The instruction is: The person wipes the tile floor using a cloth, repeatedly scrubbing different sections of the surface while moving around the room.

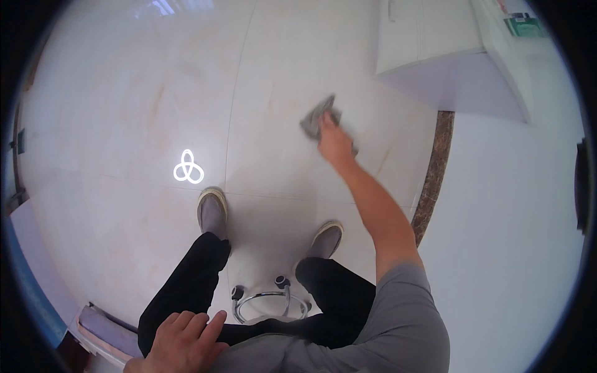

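My right hand (336,142) reaches forward at the end of an outstretched arm, its fingers closed on a crumpled grey cloth (313,124). The cloth is a little blurred, and part of it shows past the far side of the hand. Whether it touches the tiled floor (143,118) or hangs just above it, I cannot tell. My left hand (185,340) lies on my left thigh with the fingers loosely spread and nothing in them.
A stool's chrome ring with casters (264,294) stands between my legs. To the right runs a white wall (497,236) with a brown skirting strip (433,180). A white cabinet (429,37) juts out at the upper right. A padded grey seat (111,329) is at lower left.
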Demonstrator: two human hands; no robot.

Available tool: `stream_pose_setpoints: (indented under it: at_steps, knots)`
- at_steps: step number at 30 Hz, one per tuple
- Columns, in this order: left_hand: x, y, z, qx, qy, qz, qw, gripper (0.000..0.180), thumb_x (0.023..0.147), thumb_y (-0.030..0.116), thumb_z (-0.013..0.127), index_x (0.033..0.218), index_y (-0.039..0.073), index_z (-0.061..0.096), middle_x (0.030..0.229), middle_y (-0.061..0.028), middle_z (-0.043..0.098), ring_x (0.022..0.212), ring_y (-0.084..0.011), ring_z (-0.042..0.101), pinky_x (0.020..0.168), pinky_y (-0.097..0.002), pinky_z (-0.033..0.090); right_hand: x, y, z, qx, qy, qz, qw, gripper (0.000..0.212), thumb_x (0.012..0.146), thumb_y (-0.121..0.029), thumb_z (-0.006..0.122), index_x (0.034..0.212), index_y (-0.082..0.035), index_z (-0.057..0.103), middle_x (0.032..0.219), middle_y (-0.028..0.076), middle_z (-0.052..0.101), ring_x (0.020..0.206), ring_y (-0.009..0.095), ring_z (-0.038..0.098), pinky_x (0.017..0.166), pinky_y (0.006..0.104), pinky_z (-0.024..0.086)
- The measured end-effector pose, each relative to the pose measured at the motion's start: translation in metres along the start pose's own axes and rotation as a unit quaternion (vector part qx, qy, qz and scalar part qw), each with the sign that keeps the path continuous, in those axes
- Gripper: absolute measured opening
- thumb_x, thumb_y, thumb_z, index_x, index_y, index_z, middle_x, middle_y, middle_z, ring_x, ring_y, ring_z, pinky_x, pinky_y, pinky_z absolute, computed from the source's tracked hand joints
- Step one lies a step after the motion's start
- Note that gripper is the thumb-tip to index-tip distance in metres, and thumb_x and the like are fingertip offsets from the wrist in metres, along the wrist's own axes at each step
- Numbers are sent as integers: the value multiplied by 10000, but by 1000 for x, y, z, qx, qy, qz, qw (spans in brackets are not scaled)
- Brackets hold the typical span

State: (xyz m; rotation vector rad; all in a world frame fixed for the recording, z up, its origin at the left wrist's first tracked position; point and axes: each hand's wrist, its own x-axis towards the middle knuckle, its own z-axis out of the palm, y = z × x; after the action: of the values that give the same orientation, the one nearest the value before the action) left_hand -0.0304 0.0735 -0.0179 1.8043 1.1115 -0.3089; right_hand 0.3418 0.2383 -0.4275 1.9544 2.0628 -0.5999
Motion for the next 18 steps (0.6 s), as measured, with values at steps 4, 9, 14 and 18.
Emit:
stream_pose_setpoints:
  at_steps: [4,9,14,18]
  knots:
    - [2,2,3,24,-51,24,998,625,734,243,888,1273,38,646,1019,-131,677,943,-277,653,796,-397,534,-36,13,10,1,-4,-73,997,639,847,-18,596,1475,-113,521,1630,91,397,1195,350,638,987,465,559]
    - [6,7,10,42,-61,40,996,623,719,247,896,1253,33,655,997,-128,668,909,-266,641,762,-392,525,38,20,-27,35,69,16,997,614,843,-14,616,1446,-56,510,1570,100,441,1175,377,629,969,478,558]
    - [2,10,4,44,-32,24,998,628,718,245,897,1256,37,648,986,-128,661,898,-272,634,763,-393,516,-51,6,32,-13,-32,-100,994,657,857,-33,591,1498,-134,491,1647,65,367,1269,364,582,996,496,554]
    - [-2,8,6,44,-40,48,997,632,718,248,894,1258,40,640,995,-125,652,910,-278,638,789,-407,519,-61,60,13,-38,-30,-36,998,626,870,-50,584,1484,-139,508,1618,53,415,1287,393,559,1027,477,543]
